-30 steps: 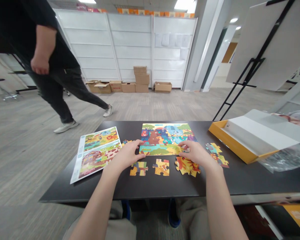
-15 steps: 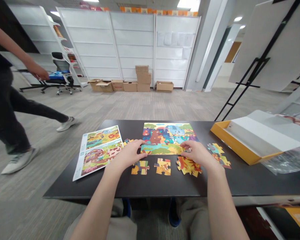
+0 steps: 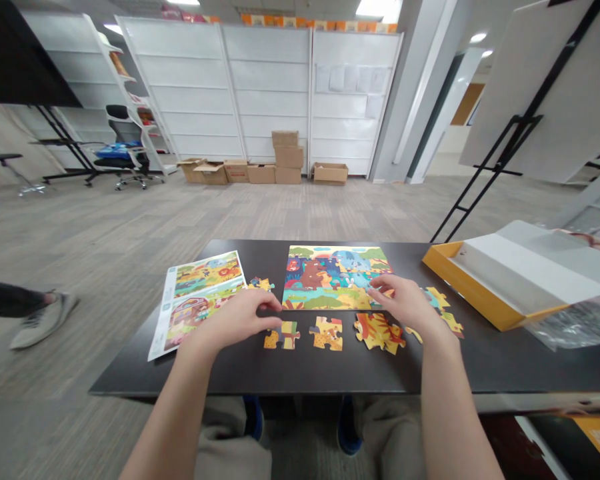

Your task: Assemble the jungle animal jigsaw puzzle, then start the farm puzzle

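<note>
Jigsaw lies partly joined; loose pieces remain outside. Left hand gapes, empty; right hand half-curls, any hold unclear.

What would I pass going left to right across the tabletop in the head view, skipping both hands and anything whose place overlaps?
Printed picture sheet → left loose puzzle piece → middle loose puzzle piece → orange puzzle cluster → open yellow box.

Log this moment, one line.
left hand: open, by puzzle | right hand: over puzzle's right side, contact unclear | loose pieces: on table
</note>
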`<state>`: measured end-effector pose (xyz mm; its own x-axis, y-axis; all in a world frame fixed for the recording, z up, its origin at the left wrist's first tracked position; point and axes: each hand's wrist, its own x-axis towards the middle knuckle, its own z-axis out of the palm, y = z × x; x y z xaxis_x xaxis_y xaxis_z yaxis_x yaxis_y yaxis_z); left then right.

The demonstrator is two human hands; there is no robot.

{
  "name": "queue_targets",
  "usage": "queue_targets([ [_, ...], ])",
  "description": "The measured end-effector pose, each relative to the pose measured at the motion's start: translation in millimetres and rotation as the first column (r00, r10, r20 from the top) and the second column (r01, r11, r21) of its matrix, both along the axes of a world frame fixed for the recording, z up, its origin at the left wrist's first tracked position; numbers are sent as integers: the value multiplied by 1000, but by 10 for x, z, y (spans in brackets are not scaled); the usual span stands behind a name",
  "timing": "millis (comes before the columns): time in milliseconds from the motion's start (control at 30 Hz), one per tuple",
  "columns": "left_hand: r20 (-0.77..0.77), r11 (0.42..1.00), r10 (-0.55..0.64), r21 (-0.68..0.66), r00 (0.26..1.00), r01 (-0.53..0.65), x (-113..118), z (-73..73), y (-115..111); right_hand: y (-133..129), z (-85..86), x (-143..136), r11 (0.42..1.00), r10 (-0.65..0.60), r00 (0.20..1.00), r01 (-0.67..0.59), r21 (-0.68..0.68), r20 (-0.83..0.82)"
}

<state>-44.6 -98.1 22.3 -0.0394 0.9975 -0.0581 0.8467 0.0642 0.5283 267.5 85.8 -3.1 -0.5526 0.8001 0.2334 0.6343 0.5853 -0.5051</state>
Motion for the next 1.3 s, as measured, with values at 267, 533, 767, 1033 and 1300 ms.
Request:
queue_targets([
  [267, -130, 993, -10, -120, 991, -6, 43, -86, -147, -26, 61, -18, 999, -1, 1000, 2, 38, -14],
  [533, -187, 999, -15, -51, 982, 5, 195, -35, -114, -34, 68, -36, 998, 4, 1000, -3, 66, -13],
  [767, -343, 947, 308, 197, 887, -253, -312, -376, 156, -73, 110, -80, 1000, 5, 1000, -4, 29, -23],
  [1033, -289, 951, 288, 201, 913, -236, -334, -369, 239, -82, 102, -82, 999, 24, 999, -23, 22, -34],
  [1300, 8, 814, 457, 399, 889, -422, -315, -243, 252, -54, 74, -60, 999, -34, 995, 32, -29, -91],
])
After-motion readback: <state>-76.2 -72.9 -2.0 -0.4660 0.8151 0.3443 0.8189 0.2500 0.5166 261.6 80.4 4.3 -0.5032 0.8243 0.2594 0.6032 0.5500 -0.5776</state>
